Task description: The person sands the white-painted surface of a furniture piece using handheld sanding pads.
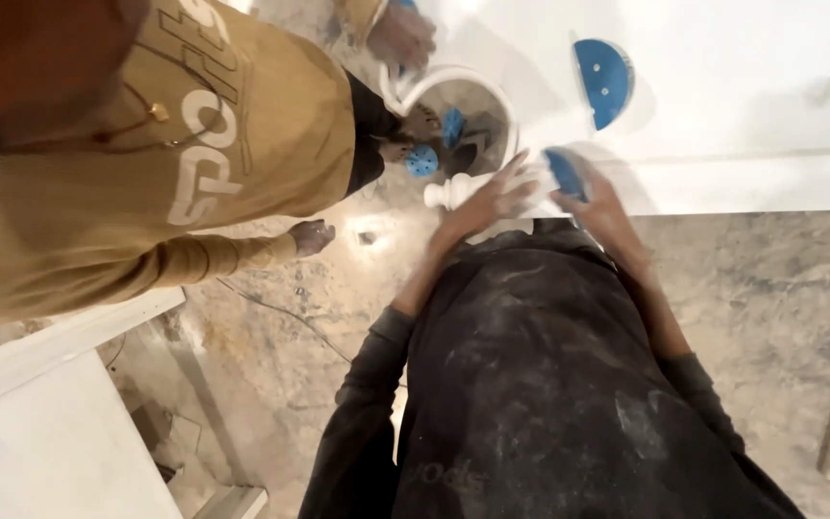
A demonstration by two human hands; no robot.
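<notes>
My left hand (485, 204) lies flat with fingers apart against the edge of a white panel (751, 183), beside a small white turned piece (451, 192). A little to its right, my right hand (603, 210) presses a blue sanding pad (565, 173) onto the same white edge. Dusty dark sleeves cover both my arms. A second blue sanding disc (602, 82) leans on the white surface further back.
A white bucket (413, 88) behind my hands holds blue discs and small tools. A co-worker in a mustard shirt (194, 144) stands at the left, one hand (311, 235) low, another hand (401, 37) near the bucket. White boards (40, 423) lie at lower left on the mottled stone floor.
</notes>
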